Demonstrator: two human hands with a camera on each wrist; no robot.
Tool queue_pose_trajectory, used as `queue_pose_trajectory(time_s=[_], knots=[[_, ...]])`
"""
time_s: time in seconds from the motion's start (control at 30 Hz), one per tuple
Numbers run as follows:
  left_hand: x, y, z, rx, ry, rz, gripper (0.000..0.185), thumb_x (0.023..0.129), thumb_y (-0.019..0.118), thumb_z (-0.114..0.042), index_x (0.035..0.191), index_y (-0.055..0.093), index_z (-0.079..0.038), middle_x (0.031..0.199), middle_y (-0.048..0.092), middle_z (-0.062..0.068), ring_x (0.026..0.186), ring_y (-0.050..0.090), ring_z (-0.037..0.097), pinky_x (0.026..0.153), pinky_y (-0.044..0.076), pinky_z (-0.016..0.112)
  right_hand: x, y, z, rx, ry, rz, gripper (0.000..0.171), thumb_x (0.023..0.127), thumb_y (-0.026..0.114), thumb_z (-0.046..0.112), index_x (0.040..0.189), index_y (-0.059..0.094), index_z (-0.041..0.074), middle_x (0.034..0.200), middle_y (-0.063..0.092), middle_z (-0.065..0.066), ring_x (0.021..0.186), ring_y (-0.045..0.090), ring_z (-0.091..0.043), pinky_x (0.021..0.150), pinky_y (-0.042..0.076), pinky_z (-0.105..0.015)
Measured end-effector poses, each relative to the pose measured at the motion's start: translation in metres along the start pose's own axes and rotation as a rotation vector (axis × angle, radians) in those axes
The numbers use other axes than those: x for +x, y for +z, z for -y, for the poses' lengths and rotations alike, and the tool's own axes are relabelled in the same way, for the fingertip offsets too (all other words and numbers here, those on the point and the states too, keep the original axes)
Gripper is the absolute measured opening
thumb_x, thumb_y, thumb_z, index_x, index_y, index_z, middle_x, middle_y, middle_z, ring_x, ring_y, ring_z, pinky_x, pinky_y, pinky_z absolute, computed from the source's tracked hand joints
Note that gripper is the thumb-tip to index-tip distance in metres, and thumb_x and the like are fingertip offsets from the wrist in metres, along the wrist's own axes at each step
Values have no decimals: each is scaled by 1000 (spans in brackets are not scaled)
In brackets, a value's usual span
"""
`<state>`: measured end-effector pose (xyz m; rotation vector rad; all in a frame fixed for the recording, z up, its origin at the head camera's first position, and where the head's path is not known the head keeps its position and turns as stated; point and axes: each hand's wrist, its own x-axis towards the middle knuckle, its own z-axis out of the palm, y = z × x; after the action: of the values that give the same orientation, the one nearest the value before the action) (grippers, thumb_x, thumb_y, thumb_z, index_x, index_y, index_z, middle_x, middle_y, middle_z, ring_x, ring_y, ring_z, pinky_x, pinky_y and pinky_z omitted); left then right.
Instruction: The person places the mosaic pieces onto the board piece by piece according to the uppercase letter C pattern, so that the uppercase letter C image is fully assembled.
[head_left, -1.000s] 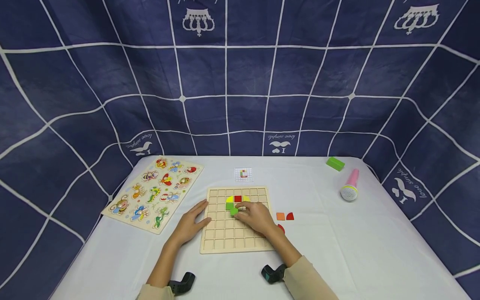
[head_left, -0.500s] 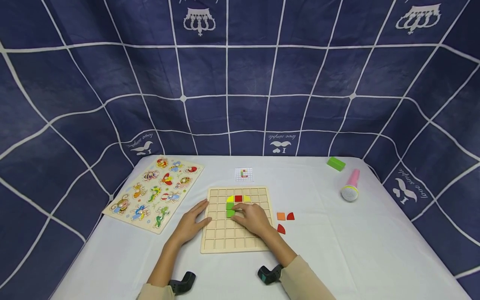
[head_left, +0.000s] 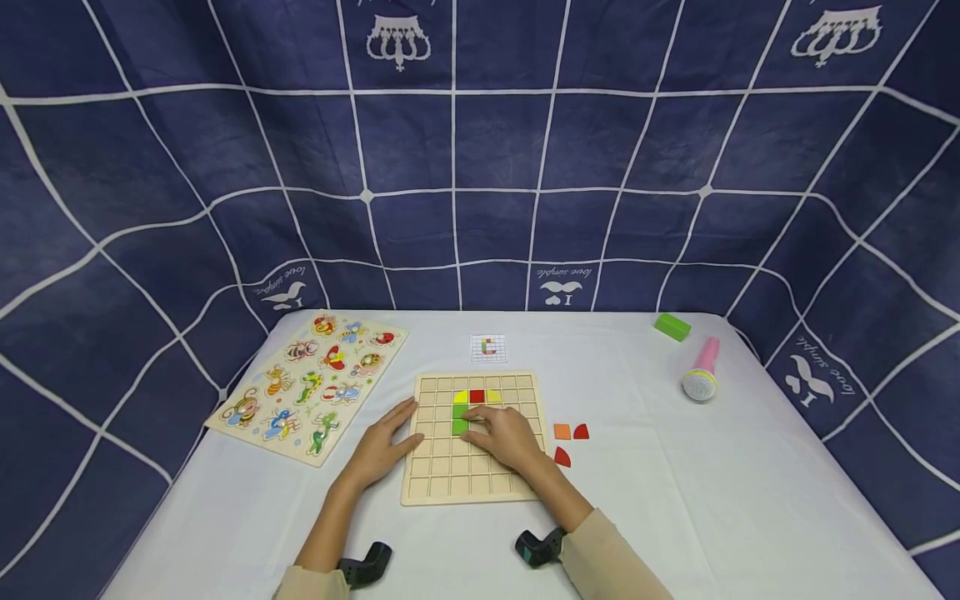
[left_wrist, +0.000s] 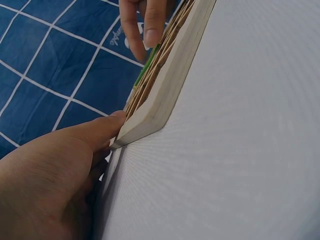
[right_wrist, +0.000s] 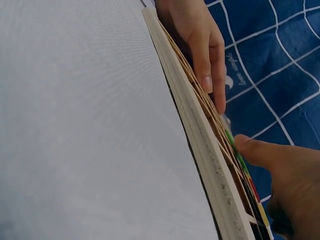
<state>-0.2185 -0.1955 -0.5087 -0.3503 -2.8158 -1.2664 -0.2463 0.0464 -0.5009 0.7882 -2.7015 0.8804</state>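
Even, bright light falls from overhead, so the white table shows only faint, soft shadows under the person's forearms. No glare anywhere; the tabletop looks flat and slightly washed. The head view is sharp in the middle, but the backdrop's grid lines bow strongly toward the far corners, a wide-lens warp. Both wrist views are tilted and softer: the nearest skin blurs, the wooden board's edge is crisp, and the cloth weave shows a fine shimmer.
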Motion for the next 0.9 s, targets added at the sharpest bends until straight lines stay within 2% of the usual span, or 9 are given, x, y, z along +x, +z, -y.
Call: queue_pose_trajectory(time_s=[0.07, 0.17, 0.23, 0.3, 0.4, 0.77, 0.9], knots=[[0, 1, 0, -1, -2, 0, 63, 87, 65, -28, 140, 39, -7, 148, 31, 7, 135, 24, 28, 109, 21, 46, -1, -3, 0, 13, 13, -5, 30, 80, 70, 39, 103, 71, 20, 53, 54, 9, 48, 35, -2, 61, 46, -29], [1, 2, 0, -4, 3, 3, 64, 87, 65, -29, 140, 39, -6, 148, 31, 6, 136, 24, 28, 110, 21, 45, -4, -10, 0, 38, 34, -17, 28, 80, 70, 39, 102, 71, 22, 57, 58, 5, 50, 38, -4, 60, 47, -30], [1, 3, 0, -5, 7, 7, 64, 87, 65, -29, 140, 39, -6, 148, 31, 6, 136, 24, 27, 110, 21, 45, -7, -16, -2, 57, 45, -32, 27, 80, 71, 37, 101, 71, 21, 53, 53, 9, 49, 36, -3, 56, 45, -27], [1, 4, 0, -5, 7, 8, 63, 87, 65, -28, 140, 39, -6, 148, 31, 6, 136, 24, 27, 110, 21, 45, -10, -22, -5, 77, 58, -37, 27, 81, 70, 36, 102, 70, 20, 44, 37, 10, 44, 27, -4, 46, 37, -23], [1, 4, 0, -3, 6, 5, 63, 87, 65, -27, 140, 39, -6, 148, 31, 6, 136, 25, 27, 109, 21, 45, -15, -34, -12, 92, 79, -57, 27, 81, 71, 34, 102, 70, 19, 43, 29, 12, 41, 22, -2, 41, 26, -21], [0, 1, 0, 4, -11, 8, 63, 87, 65, -28, 141, 38, -7, 148, 31, 4, 136, 24, 26, 110, 21, 44, -43, -83, -54, 75, 219, -112, 26, 79, 74, 29, 102, 70, 18, 46, 32, 7, 42, 25, -5, 39, 21, -21], [0, -1, -1, -2, -1, 7, 63, 87, 65, -27, 140, 38, -6, 148, 31, 6, 136, 24, 28, 109, 21, 45, -57, -95, -70, 48, 240, -117, 28, 78, 75, 30, 102, 71, 18, 48, 31, 8, 44, 23, -6, 40, 21, -21]])
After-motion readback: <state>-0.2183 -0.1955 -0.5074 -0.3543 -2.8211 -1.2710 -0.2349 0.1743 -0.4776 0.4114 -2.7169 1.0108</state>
